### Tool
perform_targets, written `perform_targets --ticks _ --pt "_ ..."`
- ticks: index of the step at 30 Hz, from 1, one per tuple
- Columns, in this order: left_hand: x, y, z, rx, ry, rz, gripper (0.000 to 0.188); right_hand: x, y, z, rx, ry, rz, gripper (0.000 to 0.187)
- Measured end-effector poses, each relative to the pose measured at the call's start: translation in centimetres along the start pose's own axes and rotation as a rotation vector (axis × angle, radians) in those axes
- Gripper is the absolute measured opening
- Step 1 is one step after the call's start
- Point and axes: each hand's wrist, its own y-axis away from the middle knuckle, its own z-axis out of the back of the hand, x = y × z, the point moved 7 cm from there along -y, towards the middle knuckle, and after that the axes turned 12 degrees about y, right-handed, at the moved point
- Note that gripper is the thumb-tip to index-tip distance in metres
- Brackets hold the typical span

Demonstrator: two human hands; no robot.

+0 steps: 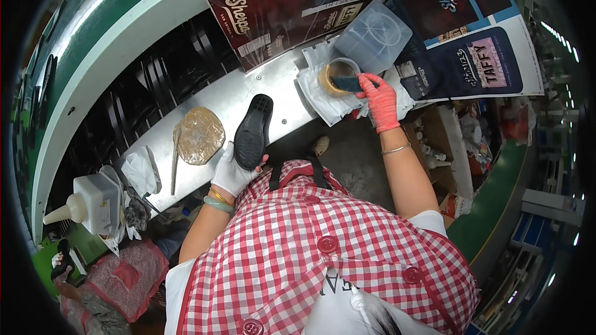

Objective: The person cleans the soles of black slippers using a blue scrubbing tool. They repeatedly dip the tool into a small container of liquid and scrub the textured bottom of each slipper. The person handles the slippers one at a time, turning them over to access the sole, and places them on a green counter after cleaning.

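My left hand (234,172), in a white glove with bare fingertips, grips the near end of a black shoe sole (253,129). The sole tilts upward over the bench edge, a grid pattern showing at its far end. In a coral-red glove, my right hand (379,98) pinches a dark, flat, brush-like piece (346,84). That piece reaches over a round tan container (325,80); whether its tip touches the inside cannot be made out. White crumpled sheeting (323,107) lies under and around the container.
A translucent plastic tub (374,36) lies beside the container. On the metal bench (279,96) rest a brown film-wrapped disc (200,135) and a thin stick (174,164). Printed cardboard (273,9) stands behind. A white nozzle bottle (93,205) is at left, and black rollers (167,62) run beyond the bench.
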Motion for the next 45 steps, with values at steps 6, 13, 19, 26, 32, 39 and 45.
perform_targets --ticks 6,13,19,26,32,39,45 --pt "0.3 0.0 -6.0 0.203 0.019 -0.051 0.054 3.4 4.0 -0.9 0.105 -0.31 -0.043 0.023" --pt "1.6 1.5 -13.5 0.425 0.077 -0.036 0.057 14.9 13.0 -5.9 0.259 -0.365 0.168 0.023" --pt "2.7 2.9 -15.7 0.424 0.083 -0.075 0.058 16.1 15.3 -6.6 0.279 -0.357 0.234 0.023" --pt "3.5 3.6 -15.7 0.393 0.013 -0.12 0.06 16.0 16.0 -6.7 0.243 -0.318 0.245 0.02" --pt "4.2 4.2 -16.3 0.404 -0.088 -0.139 0.064 16.6 16.4 -6.1 0.081 -0.323 0.365 0.017" --pt "5.0 4.7 -16.0 0.353 -0.177 -0.144 0.071 17.3 15.0 -4.6 -0.03 -0.269 0.444 0.016" --pt "5.2 4.5 -15.7 0.375 -0.239 -0.098 0.073 18.5 13.8 -3.6 -0.029 -0.37 0.41 0.017"
